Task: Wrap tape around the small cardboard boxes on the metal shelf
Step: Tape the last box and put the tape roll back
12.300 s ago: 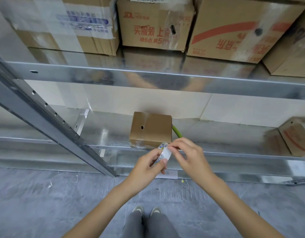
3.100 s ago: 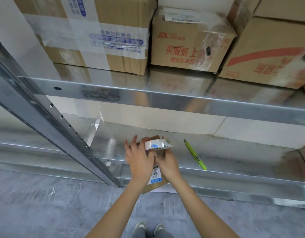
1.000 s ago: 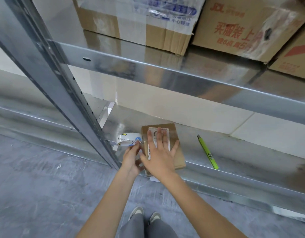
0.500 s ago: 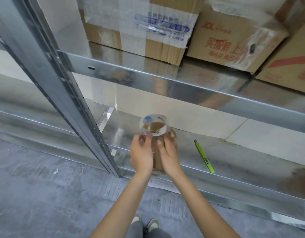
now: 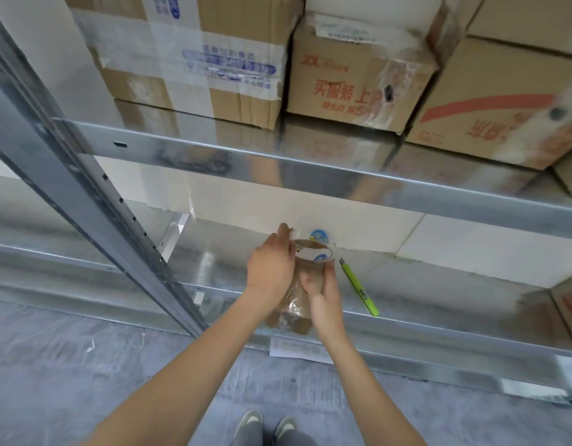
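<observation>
Since half a second ago, I see my tape roll (image 5: 314, 249) lifted slightly higher above the metal shelf (image 5: 439, 297). Small cardboard box (image 5: 294, 304) stands at the shelf's front edge, apparently upright. Left hand (image 5: 271, 268) grips the roll; right hand (image 5: 323, 294) clasps the box. Green cutter (image 5: 358, 286) lies beside.

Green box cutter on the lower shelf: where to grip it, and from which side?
Pinch the green box cutter across the middle of its slim body, coming down from above at the shelf's front edge. It lies flat, lengthwise front to back, blade end toward the wall, bare shelf on its right. The right hand is nearest but grips the box.
</observation>
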Motion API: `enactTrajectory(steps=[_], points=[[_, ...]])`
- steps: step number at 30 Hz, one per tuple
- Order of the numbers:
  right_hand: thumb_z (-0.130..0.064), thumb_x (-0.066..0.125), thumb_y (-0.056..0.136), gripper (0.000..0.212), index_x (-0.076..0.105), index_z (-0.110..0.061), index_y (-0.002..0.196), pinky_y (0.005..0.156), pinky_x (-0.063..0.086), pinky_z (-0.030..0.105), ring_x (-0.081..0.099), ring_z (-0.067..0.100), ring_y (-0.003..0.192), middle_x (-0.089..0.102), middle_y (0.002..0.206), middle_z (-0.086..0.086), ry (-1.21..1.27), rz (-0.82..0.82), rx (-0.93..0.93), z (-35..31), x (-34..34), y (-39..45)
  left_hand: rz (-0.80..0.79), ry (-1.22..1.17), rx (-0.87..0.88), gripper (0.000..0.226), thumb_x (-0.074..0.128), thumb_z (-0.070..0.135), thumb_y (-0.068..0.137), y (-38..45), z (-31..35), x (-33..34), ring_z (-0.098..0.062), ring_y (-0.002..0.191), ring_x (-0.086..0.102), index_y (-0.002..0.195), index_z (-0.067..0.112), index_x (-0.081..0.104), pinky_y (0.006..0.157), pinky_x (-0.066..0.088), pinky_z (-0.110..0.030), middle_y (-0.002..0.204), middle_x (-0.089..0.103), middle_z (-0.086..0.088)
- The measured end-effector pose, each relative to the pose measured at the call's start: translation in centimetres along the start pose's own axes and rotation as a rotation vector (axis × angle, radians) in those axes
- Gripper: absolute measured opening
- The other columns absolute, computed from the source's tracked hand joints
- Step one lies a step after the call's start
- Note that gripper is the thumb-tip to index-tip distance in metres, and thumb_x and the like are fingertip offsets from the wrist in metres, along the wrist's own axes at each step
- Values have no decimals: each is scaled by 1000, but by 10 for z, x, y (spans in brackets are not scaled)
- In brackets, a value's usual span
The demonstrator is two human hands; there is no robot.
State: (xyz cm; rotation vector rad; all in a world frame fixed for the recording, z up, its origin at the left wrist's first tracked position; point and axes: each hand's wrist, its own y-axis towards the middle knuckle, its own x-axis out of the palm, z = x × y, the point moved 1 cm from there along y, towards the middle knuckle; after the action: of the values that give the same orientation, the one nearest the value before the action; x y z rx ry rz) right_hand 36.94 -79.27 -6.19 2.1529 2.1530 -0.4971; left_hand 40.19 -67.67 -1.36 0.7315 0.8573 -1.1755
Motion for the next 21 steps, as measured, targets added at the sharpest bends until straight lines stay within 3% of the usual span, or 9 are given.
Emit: enactTrajectory(steps=[3,6,9,11,17,21], points=[[-31,51,96,70,12,-32,154,120,10,50,4,6,148,5,161,-18,-207,-15,-139,0,0,2,30,7,75,21,38,21,102,6,-15,-9,-46,81,62,118,8,42,59,33,-38,89,65,-22],[-33,40,99,56,22,-26,152,117,2,60,-10,10,149,-6,161,-18,-586,-58,-213,-2,0,13,30,-34,77,21,36,15,101,4,-20,-13,-46,79,61,121,8,42,59,32,-38,84,64,-21],[-39,34,99,60,14,-26,154,116,4,62,-10,10,148,-8,161,-18,-782,-76,-218,-6,-4,20,21,-98,58,22,37,9,100,3,-23,-18,-44,80,61,121,6,41,60,37,-39,85,64,-21],[-41,34,99,64,6,-29,155,116,6,62,-9,10,149,-8,160,-20,-780,-75,-172,-4,-10,22,40,-75,78,27,42,0,95,8,-34,-28,-43,81,61,121,4,42,63,41,-42,89,63,-21],[-43,33,100,62,7,-29,155,115,3,63,-6,10,149,-5,160,-22,-767,-84,-144,4,-24,22,-6,52,45,40,48,-13,80,7,-81,-30,-40,77,57,115,5,42,60,45,-45,92,54,-17],[-44,30,100,62,8,-28,155,115,1,63,-6,11,149,-5,160,-19,-774,-73,-163,2,-26,20,-14,-300,-103,31,42,-7,86,-1,-87,5,-34,79,62,112,11,43,65,56,-48,93,64,-12]])
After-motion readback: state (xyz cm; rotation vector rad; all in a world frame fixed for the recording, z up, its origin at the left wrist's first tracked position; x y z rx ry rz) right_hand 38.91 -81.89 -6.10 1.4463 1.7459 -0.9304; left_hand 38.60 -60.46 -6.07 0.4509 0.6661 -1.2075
